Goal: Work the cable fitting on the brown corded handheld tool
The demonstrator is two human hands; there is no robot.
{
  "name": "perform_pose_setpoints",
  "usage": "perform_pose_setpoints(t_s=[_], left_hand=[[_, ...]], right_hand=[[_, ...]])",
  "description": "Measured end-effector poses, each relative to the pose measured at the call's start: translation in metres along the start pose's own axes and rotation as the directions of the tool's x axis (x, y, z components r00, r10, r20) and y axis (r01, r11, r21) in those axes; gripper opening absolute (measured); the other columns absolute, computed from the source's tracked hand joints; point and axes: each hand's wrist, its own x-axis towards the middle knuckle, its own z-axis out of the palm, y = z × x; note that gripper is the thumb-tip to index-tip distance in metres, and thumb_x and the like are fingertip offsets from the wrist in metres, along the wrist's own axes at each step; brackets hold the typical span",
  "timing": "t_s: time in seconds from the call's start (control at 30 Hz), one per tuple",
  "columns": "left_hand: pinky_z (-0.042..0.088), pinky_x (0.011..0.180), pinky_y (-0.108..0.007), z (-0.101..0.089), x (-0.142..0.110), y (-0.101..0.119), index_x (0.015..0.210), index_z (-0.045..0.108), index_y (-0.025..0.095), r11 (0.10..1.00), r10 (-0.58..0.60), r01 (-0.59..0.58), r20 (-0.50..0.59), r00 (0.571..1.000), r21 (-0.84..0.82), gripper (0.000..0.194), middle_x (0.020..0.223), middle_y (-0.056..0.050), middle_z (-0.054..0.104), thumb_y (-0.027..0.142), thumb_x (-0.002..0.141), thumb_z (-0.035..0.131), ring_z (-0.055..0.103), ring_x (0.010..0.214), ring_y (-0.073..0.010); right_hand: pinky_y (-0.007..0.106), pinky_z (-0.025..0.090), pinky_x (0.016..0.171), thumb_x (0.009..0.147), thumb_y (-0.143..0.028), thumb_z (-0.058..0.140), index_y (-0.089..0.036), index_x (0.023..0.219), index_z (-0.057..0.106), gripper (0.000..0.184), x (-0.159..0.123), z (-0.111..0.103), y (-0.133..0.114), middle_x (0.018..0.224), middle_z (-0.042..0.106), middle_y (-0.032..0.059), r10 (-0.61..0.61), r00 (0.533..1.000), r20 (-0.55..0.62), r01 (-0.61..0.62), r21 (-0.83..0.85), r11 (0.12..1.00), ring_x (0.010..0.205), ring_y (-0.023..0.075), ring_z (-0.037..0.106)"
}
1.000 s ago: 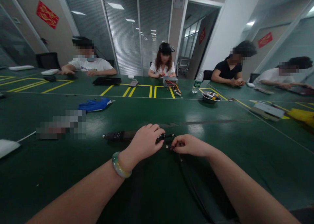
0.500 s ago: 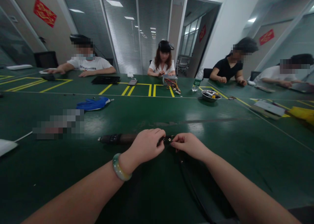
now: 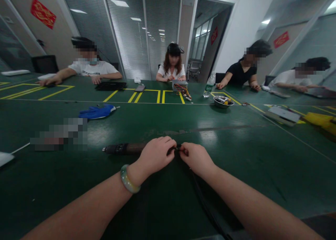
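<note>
My left hand (image 3: pixel 157 152) gripped dark tool (image 3: pixel 135 148), right hand (image 3: pixel 196 157) pinched cable (image 3: pixel 202 198) end; fingers hid contact, so crooked push risked bending it.

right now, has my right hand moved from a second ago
Yes, slightly: the fingers of your right hand have gone forward, nearer the dark strip on the table, and closer to your left hand.

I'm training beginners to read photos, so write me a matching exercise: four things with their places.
1. Blue glove
2. Round metal bowl
3. Brown and black cylindrical tool
4. Pale green bangle

A. Around the left wrist
B. Beside the clear plastic bottle
C. Beyond the tool's silver tip
D. In the left hand

Pairs: 1-C; 2-B; 3-D; 4-A
</note>
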Motion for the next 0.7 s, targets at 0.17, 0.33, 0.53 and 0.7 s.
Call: perform_pose_setpoints(t_s=[0.17, 0.33, 0.53, 0.7], left_hand=[[0.048, 0.080, -0.035, 0.0011, -0.0007, -0.0031, 0.093, 0.062, 0.023, 1.000, 0.016, -0.016, 0.008, 1.000, -0.017, 0.009, 0.096, -0.002, 0.062, 0.021, 0.087, 0.056, 0.060, 0.088, -0.0191], [0.048, 0.080, -0.035, 0.0009, -0.0009, -0.0051, 0.093, 0.063, 0.023, 0.999, 0.034, -0.033, 0.021, 0.999, -0.020, 0.009, 0.099, -0.002, 0.062, 0.021, 0.088, 0.056, 0.060, 0.089, -0.0192], [0.048, 0.080, -0.034, 0.0017, 0.0002, -0.0064, 0.093, 0.063, 0.022, 0.999, 0.032, -0.032, 0.022, 0.999, -0.022, 0.009, 0.098, -0.003, 0.062, 0.022, 0.087, 0.057, 0.059, 0.089, -0.0192], [0.047, 0.079, -0.034, 0.0022, 0.0000, -0.0072, 0.093, 0.063, 0.022, 0.999, 0.034, -0.033, 0.033, 0.999, -0.028, 0.008, 0.098, -0.002, 0.062, 0.022, 0.088, 0.056, 0.059, 0.088, -0.0187]], right_hand=[[0.026, 0.039, 0.068, 0.087, -0.022, 0.057, -0.023, 0.086, 0.065, 0.008, 0.0005, 0.0012, 0.0009, 0.087, 0.068, 0.0008, -0.057, 0.998, -0.016, 0.057, -0.020, 0.998, 0.076, 0.0162, 0.060], [0.026, 0.038, 0.066, 0.088, -0.023, 0.056, -0.023, 0.089, 0.066, 0.010, -0.0006, -0.0002, 0.0021, 0.087, 0.068, 0.0005, -0.043, 0.999, -0.014, 0.044, 0.021, 0.999, 0.074, 0.0158, 0.060], [0.025, 0.038, 0.062, 0.089, -0.027, 0.056, -0.023, 0.087, 0.065, 0.011, 0.0000, 0.0035, 0.0063, 0.081, 0.068, -0.0008, 0.010, 1.000, -0.020, -0.007, 0.168, 0.986, 0.074, 0.0156, 0.061], [0.024, 0.039, 0.062, 0.090, -0.030, 0.056, -0.022, 0.088, 0.066, 0.012, 0.0011, 0.0077, 0.0092, 0.081, 0.068, -0.0008, 0.046, 0.999, -0.012, -0.041, 0.249, 0.968, 0.075, 0.0155, 0.062]])
